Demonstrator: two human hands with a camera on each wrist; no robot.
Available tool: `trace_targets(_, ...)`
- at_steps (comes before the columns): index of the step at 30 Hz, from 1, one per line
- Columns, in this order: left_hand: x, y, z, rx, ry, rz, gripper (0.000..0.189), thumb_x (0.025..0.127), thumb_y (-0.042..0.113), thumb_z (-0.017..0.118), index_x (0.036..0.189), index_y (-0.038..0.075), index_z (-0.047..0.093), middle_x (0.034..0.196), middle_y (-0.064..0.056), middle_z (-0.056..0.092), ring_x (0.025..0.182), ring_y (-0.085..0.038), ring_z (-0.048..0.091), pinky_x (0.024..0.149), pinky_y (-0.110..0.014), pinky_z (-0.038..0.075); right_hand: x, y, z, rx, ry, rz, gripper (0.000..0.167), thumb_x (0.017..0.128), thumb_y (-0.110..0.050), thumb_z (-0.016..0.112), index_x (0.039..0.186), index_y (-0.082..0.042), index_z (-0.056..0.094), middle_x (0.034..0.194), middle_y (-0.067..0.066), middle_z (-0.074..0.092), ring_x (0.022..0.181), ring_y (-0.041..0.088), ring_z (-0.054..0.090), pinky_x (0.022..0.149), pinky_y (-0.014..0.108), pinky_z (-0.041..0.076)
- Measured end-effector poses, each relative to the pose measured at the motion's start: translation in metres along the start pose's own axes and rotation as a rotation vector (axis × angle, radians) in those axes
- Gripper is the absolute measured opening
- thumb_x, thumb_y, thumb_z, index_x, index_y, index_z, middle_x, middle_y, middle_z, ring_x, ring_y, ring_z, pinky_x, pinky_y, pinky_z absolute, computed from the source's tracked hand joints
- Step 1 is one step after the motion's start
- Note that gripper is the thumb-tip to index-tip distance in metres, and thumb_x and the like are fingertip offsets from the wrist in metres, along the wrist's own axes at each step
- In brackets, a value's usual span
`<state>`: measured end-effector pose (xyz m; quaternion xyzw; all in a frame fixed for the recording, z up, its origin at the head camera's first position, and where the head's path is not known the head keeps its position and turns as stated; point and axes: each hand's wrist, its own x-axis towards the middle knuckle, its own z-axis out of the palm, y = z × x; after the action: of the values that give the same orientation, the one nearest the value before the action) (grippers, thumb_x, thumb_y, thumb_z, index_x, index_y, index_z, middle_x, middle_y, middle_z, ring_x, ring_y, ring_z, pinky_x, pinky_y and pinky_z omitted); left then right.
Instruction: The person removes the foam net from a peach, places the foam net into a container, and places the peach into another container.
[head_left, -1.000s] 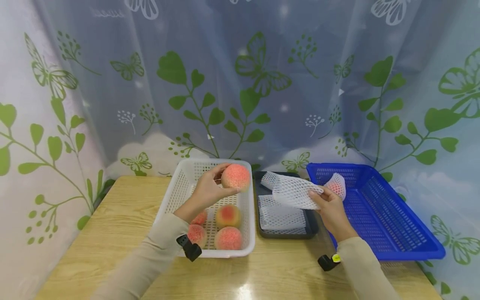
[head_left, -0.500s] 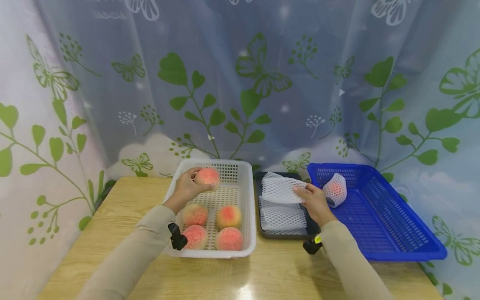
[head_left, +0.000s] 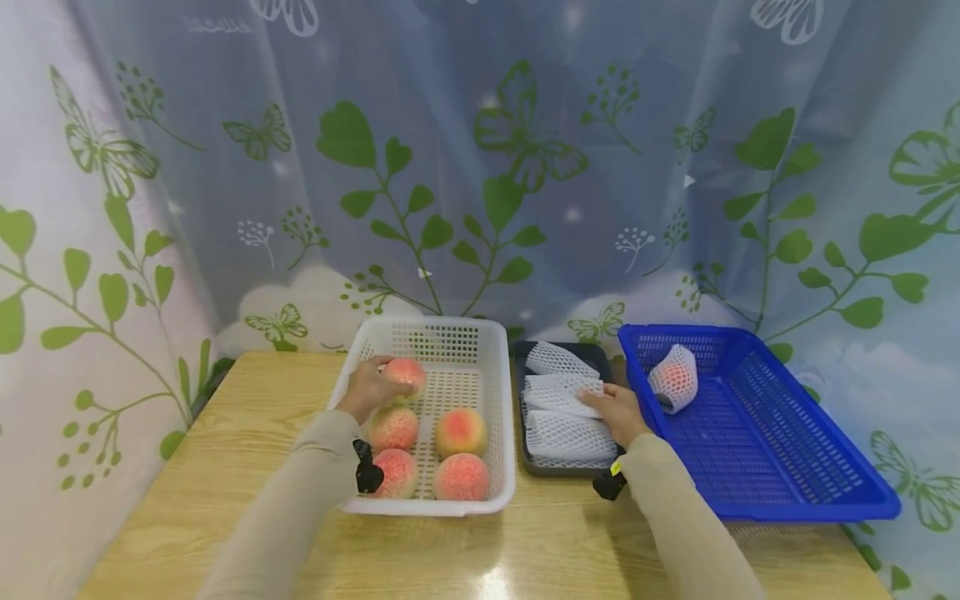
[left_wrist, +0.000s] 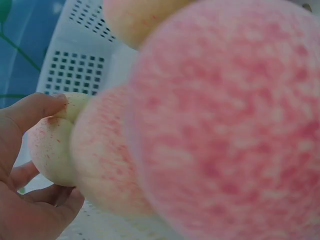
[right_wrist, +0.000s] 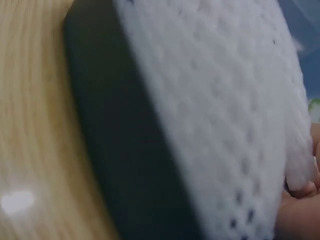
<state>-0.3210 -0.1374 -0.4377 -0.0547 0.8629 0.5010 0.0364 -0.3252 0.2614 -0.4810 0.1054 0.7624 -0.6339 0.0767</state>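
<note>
My left hand [head_left: 369,390] grips a pink peach [head_left: 406,379] inside the white basket [head_left: 504,417], at its back left. In the left wrist view, thumb and fingers lie on either side of that peach [left_wrist: 52,145]. Several more peaches sit in the basket, one of them a yellow-red peach [head_left: 461,431]. Over the dark tray [head_left: 527,350], my right hand [head_left: 618,411] pinches the edge of a white foam net sleeve [head_left: 558,393]. More foam net sleeves [head_left: 570,437] lie under and beside it. The right wrist view shows only part of the fingers [right_wrist: 300,215].
To the right stands a blue basket [head_left: 757,400], with a peach in a foam net [head_left: 675,379] at its back left. Baskets and tray rest on a wooden table [head_left: 247,417]. A patterned curtain [head_left: 450,167] hangs close behind them.
My left hand has carried the peach leftward and lowered it into the white basket. My right hand has moved left and down, bringing the foam net sleeve onto the tray.
</note>
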Motion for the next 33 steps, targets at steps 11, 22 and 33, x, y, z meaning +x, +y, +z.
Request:
trace_targets(11, -0.004, -0.015, 0.006, 0.118, -0.007, 0.036, 0.076, 0.077, 0.016, 0.076, 0.141, -0.005, 0.039, 0.14, -0.03, 0.042, 0.129, -0.046, 0.039, 0.101, -0.054, 0.041, 0.009, 0.023, 0.014, -0.363, 0.152, -0.257, 0.024, 0.081, -0.008, 0.075, 0.094, 0.01, 0.065, 0.075, 0.007, 0.058, 0.069, 0.018, 0.048, 0.061, 0.028, 0.041)
trace_targets(22, -0.004, -0.017, 0.009, 0.077, -0.026, 0.043, 0.075, 0.08, 0.012, 0.074, 0.142, -0.007, 0.036, 0.143, -0.032, 0.037, 0.131, -0.047, 0.036, 0.103, -0.056, 0.038, 0.009, 0.029, 0.019, -0.558, 0.266, -0.356, 0.02, 0.075, -0.009, 0.078, 0.085, 0.003, 0.066, 0.071, 0.008, 0.059, 0.067, 0.021, 0.048, 0.06, 0.031, 0.04)
trace_targets(33, -0.004, -0.015, 0.008, 0.099, -0.03, 0.028, 0.075, 0.08, 0.012, 0.073, 0.141, -0.008, 0.036, 0.143, -0.032, 0.036, 0.131, -0.047, 0.035, 0.104, -0.057, 0.036, 0.005, 0.026, 0.018, -0.524, 0.262, -0.319, 0.021, 0.078, -0.011, 0.076, 0.092, 0.003, 0.069, 0.08, 0.01, 0.066, 0.074, 0.023, 0.054, 0.067, 0.034, 0.045)
